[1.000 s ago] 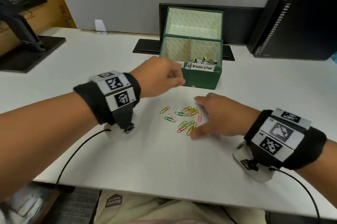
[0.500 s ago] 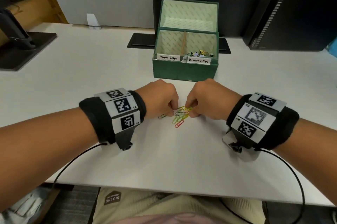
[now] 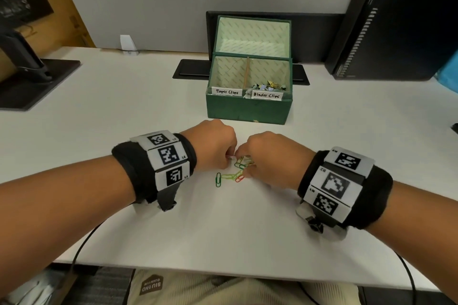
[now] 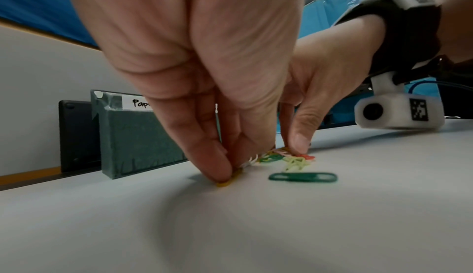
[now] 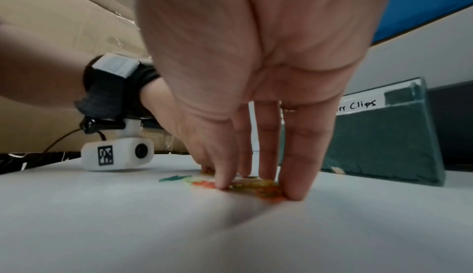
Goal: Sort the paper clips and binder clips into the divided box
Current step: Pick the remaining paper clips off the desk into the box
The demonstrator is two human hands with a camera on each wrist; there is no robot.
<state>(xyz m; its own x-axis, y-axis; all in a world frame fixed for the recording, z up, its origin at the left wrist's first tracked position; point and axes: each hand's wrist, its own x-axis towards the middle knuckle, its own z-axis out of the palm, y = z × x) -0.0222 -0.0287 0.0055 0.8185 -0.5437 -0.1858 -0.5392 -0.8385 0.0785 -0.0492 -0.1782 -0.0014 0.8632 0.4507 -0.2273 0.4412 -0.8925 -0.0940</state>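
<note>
Several coloured paper clips (image 3: 241, 168) lie in a small pile on the white table, in front of the green divided box (image 3: 247, 111). My left hand (image 3: 229, 158) pinches a few clips at the pile's left edge between thumb and fingers (image 4: 212, 164); a yellow one shows under the tips. My right hand (image 3: 250, 168) stands over the pile's right side, with straight fingers (image 5: 294, 186) and thumb pressing down around the clips (image 5: 250, 188). One green clip (image 4: 303, 177) lies loose nearby. Binder clips (image 3: 269, 86) fill the box's right compartment; what lies in the left one is hidden.
The box's lid stands upright behind it. A black plate (image 3: 190, 69) is set into the table behind the box. A monitor stand (image 3: 27, 66) is at the far left and a black computer case (image 3: 396, 19) at the far right. The table's front edge is near my body.
My left hand came down from the box to the pile and pinched clips. My right hand swept the scattered clips together, and the pile is now tighter between both hands.
</note>
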